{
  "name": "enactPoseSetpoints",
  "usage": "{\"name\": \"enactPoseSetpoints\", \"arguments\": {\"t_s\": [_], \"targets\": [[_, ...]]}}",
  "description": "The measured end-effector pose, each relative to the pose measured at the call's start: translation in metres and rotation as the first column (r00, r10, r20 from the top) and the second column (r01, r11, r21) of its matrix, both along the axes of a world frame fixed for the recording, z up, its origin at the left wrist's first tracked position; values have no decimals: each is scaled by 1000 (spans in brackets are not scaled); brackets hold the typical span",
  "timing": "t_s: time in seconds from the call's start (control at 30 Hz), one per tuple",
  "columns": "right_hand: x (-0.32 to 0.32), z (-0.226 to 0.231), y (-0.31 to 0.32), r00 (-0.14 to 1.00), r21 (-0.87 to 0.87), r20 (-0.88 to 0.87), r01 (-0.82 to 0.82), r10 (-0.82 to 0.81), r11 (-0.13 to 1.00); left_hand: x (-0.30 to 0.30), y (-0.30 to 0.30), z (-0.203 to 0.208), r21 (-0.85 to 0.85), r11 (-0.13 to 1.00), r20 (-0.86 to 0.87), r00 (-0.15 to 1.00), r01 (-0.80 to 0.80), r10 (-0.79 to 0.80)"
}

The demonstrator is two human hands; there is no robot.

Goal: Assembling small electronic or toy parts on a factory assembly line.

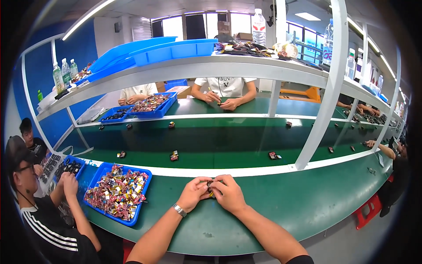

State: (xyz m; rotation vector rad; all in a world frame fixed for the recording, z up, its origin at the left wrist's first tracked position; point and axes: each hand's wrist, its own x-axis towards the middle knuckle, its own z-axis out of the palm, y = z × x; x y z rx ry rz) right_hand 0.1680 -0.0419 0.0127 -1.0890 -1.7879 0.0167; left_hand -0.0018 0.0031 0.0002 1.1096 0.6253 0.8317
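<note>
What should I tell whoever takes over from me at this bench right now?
Left hand and right hand: both pinch one small dark part together over the green bench, just in front of the white rail.
Supply: blue tray of mixed colourful small pieces sits to the left, within reach of the left hand.
Done: several small dark pieces already lie spaced along the green conveyor belt beyond the rail.
Left: the part in hand is not yet on the belt; the tray is well filled.
</note>
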Motion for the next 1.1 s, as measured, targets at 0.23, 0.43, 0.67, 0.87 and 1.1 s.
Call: {"name": "enactPoseSetpoints", "arguments": {"t_s": [0.23,0.43,0.67,0.87,1.1], "targets": [[-4,7,-4,997,45,72,36,-39,998,-2,2,-3,-17,1000,58,998,16,-15],[-9,2,-4,980,56,144,130,-137,990,1,2,-3,-16,1000,41,999,-9,10],[-10,-1,-4,974,64,156,158,-167,985,1,1,-3,-15,1000,34,999,-5,5],[-9,-5,-2,977,86,148,140,-152,986,1,1,-5,-14,1000,39,999,-4,5],[-9,-2,-5,970,93,169,159,-173,983,3,-1,-1,-12,1000,24,1000,-12,12]]}}
